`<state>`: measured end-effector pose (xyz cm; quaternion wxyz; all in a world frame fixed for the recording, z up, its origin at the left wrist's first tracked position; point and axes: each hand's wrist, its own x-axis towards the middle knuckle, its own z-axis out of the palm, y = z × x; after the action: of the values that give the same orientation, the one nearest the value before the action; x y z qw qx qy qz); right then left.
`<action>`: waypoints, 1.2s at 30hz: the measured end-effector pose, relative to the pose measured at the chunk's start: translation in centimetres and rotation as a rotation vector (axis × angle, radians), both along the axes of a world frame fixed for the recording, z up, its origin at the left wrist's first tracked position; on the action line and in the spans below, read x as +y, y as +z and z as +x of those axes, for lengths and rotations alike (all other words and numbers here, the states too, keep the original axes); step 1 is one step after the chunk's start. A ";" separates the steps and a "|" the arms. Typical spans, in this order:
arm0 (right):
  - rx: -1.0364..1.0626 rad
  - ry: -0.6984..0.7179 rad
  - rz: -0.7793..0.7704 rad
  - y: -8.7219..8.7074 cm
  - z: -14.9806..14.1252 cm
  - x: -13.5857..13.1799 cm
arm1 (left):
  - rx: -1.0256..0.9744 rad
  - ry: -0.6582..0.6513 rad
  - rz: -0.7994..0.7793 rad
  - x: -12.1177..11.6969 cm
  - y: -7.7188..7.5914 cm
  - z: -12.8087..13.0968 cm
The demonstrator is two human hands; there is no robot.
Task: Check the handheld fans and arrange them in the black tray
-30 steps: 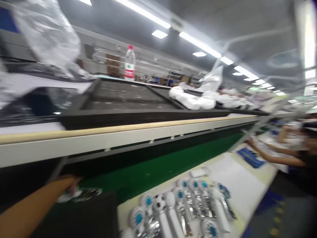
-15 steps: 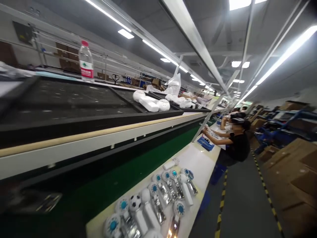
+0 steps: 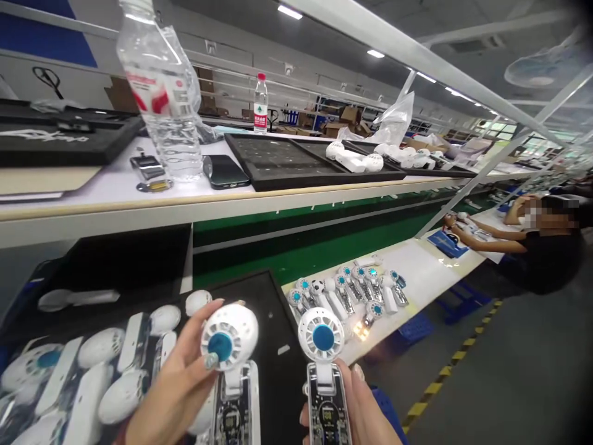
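up now, left hand grips a white fan, right hand another fan above black tray

Worn on the head, facing forward and down across a green conveyor line, with a wide, curving field of view. Very near: the left hand with the left handheld fan, the right hand with the right handheld fan, both just above a black tray. Far off toward the right edge, a seated co-worker.
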<state>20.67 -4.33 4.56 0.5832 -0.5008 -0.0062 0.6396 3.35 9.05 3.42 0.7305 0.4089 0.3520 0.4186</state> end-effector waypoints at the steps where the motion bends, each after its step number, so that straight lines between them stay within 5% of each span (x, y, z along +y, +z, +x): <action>1: -0.001 0.008 -0.006 0.3 -0.6 -0.3 | -0.025 -0.007 -0.040 -1.3 -0.3 -0.1; 5: -0.031 0.070 -0.022 1.0 -1.8 -1.1 | -0.036 0.052 -0.126 -4.0 -0.4 0.2; 11: -0.076 0.129 0.087 0.3 -0.2 -0.9 | -0.038 0.170 -0.137 -4.9 1.0 2.8; 22: -0.027 0.369 0.164 -0.8 12.4 4.1 | -0.057 0.364 -0.139 -2.9 1.6 15.0; 28: -0.077 0.366 0.027 -1.2 16.2 7.0 | -0.049 0.430 -0.165 -1.6 0.8 18.2; 30: -0.027 0.373 0.040 -1.6 16.3 7.7 | 0.062 0.440 -0.128 -1.2 -0.2 17.6; 36: 0.033 0.372 -0.045 -3.7 14.4 9.6 | 1.050 0.418 0.256 1.5 -5.0 11.2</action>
<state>35.11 5.25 0.89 0.4435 -0.4936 -0.0748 0.7443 14.59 10.54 -1.60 0.3045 0.5687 0.6872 0.3340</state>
